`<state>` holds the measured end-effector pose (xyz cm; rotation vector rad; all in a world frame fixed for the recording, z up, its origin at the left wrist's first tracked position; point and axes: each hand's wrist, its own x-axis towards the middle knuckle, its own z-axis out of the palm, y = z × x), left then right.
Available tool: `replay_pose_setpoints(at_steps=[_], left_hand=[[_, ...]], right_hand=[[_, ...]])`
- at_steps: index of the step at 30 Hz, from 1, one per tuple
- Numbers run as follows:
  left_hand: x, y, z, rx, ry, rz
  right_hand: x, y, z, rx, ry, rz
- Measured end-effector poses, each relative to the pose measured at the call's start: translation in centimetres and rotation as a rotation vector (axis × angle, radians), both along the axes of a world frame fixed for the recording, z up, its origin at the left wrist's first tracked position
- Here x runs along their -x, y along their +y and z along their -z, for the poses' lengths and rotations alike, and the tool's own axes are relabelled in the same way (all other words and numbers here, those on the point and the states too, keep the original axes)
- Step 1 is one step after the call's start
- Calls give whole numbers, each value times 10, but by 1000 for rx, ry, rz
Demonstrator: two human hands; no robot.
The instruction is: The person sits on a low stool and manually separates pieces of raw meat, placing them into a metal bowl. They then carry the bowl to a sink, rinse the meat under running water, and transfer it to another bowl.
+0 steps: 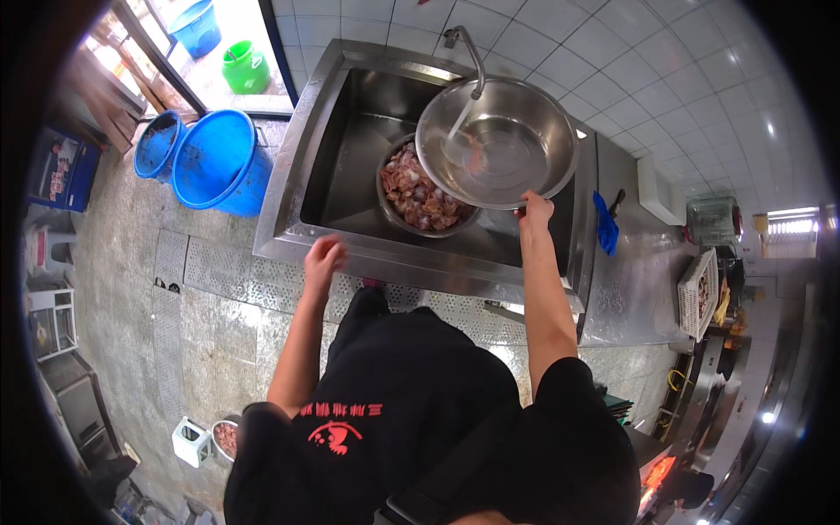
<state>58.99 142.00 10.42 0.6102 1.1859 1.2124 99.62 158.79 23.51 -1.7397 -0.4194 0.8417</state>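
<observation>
My right hand (538, 211) grips the near rim of a wide stainless steel basin (525, 147). Water runs into this basin from a curved metal faucet (476, 56), and a reddish patch shows on its bottom. Partly beneath it, in the deep steel sink (341, 164), stands a smaller metal bowl (433, 233) heaped with pieces of raw meat (420, 190). The wide basin hides the bowl's right upper part. My left hand (325, 254), slightly blurred, hovers by the sink's front left edge with its fingers curled and nothing visible in them.
Two blue plastic tubs (216, 161) stand on the floor left of the sink. On the steel counter (630, 282) at right lie a blue cloth (605, 226) and a dark-handled tool (617, 202). A white basket (697, 292) sits farther right. Behind me are a white stool (190, 441) and a bowl of meat (226, 438).
</observation>
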Motion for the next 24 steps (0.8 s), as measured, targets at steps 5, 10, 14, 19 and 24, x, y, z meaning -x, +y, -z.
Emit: replay_pose_setpoints(at_steps=[5, 10, 14, 19, 24], left_hand=[[-59, 108, -32, 213, -194, 127], [-101, 121, -28, 313, -459, 17], [-114, 118, -16, 331, -418, -150], [-126, 137, -34, 322, -501, -185], [-132, 149, -49, 192, -629, -260]], right_hand=[[28, 5, 10, 65, -15, -89], [45, 14, 15, 166, -67, -138], [51, 23, 16, 197, -69, -253], [43, 49, 12, 167, -84, -315], [53, 59, -7, -61, -129, -363]])
